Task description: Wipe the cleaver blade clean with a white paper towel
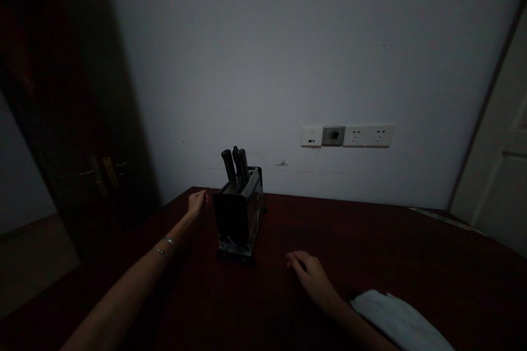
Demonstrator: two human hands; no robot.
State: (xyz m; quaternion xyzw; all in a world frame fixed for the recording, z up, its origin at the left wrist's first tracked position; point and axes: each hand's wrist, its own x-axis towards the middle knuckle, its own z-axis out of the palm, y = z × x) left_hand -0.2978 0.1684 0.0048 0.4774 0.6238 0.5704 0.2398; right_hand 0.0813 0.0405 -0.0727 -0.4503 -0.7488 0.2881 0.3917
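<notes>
Standing upright on a dark red table (349, 252), left of centre: one knife block (230, 216), black end panel facing the viewer, pale streaks along its lower edge. Any lettering on it is too dark to read. Three black handles (228, 165) rise from its top, grouped close together and leaning slightly.

Hands, two, bare. Left hand (198, 201): just beside the block's left side, toward the table's far edge, fingers folded into a fist; contact with the block cannot be told. Bracelets (169, 240), silver-toned, on the left wrist. Right hand (305, 269): low over the table, to the right of the block and apart from it, fingers curled inward, thumb drawn close to them.

Cloth (397, 318), one, whitish, lying beside the right forearm.

Wall (247, 66), pale, behind the table. Fitted to it in a row: white plate (312, 135), grey plate (332, 136) and double socket (367, 135); small markings on the white plate, too small to read.

Dark door (49, 137) with metal handle at left; white door (504, 203) at right.
</notes>
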